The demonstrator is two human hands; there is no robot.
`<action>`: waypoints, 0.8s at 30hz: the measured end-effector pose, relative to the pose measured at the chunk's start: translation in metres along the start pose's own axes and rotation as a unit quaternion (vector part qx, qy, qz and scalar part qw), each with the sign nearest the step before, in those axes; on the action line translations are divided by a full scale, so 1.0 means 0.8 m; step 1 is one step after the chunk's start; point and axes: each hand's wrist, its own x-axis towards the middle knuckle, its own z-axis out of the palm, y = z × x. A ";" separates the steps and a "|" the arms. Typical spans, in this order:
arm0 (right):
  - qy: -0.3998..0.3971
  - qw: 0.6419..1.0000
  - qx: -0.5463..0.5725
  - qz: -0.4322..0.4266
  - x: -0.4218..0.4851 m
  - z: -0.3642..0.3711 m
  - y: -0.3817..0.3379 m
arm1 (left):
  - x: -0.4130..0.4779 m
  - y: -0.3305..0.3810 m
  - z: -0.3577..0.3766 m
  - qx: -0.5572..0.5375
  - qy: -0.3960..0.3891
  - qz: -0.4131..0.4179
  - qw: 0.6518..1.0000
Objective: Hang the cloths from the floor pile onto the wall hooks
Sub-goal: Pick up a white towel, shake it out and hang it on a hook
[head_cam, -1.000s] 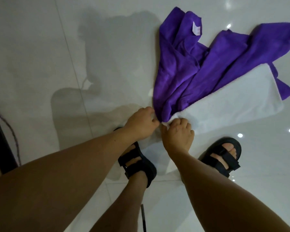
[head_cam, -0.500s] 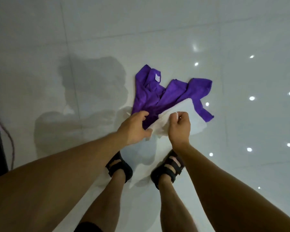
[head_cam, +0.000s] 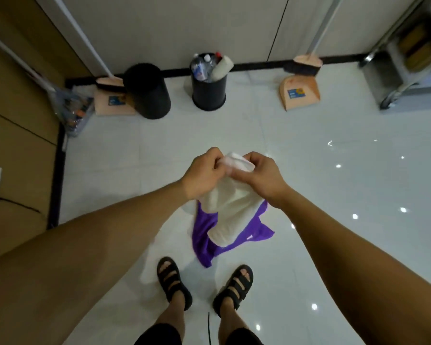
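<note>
The white cloth point(head_cam: 230, 204) is up off the floor point(head_cam: 334, 175) now. The left hand point(head_cam: 203, 173) and the right hand point(head_cam: 265, 175) each have a tight grip on its top end. The purple cloth point(head_cam: 203, 241) still lies below it, and farther off a black bin point(head_cam: 208, 89) and a dustpan point(head_cam: 299, 92) stand by the wall.

One white cloth point(head_cam: 230, 207), one purple cloth point(head_cam: 204, 235), two black bins point(head_cam: 147, 92) point(head_cam: 208, 92) at twelve o'clock, two peach dustpans point(head_cam: 112, 102) point(head_cam: 299, 92), two sandals point(head_cam: 172, 280) point(head_cam: 237, 285)

A glossy white floor point(head_cam: 334, 185) is being stood on by sandalled feet point(head_cam: 173, 280); a purple cloth point(head_cam: 204, 241) is lying just ahead, with two black bins point(head_cam: 208, 89) and two peach dustpans point(head_cam: 299, 92) by the wall point(head_cam: 184, 26).
</note>
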 end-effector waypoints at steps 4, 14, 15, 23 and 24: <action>-0.057 0.950 -0.302 -0.044 -0.005 -0.062 -0.085 | -0.011 0.092 -0.088 0.018 0.052 0.024 0.998; 0.017 0.982 -0.065 -0.176 -0.055 -0.154 -0.330 | -0.069 0.250 -0.263 0.103 -0.009 -0.021 0.994; 0.002 0.978 -0.088 -0.190 -0.063 -0.158 -0.349 | -0.076 0.260 -0.277 0.066 -0.009 -0.032 0.997; -0.056 0.934 -0.226 -0.270 -0.098 -0.156 -0.457 | -0.126 0.312 -0.323 -0.177 -0.133 -0.025 0.975; -0.043 0.926 -0.260 -0.270 -0.096 -0.156 -0.461 | -0.127 0.312 -0.326 -0.174 -0.154 -0.045 0.971</action>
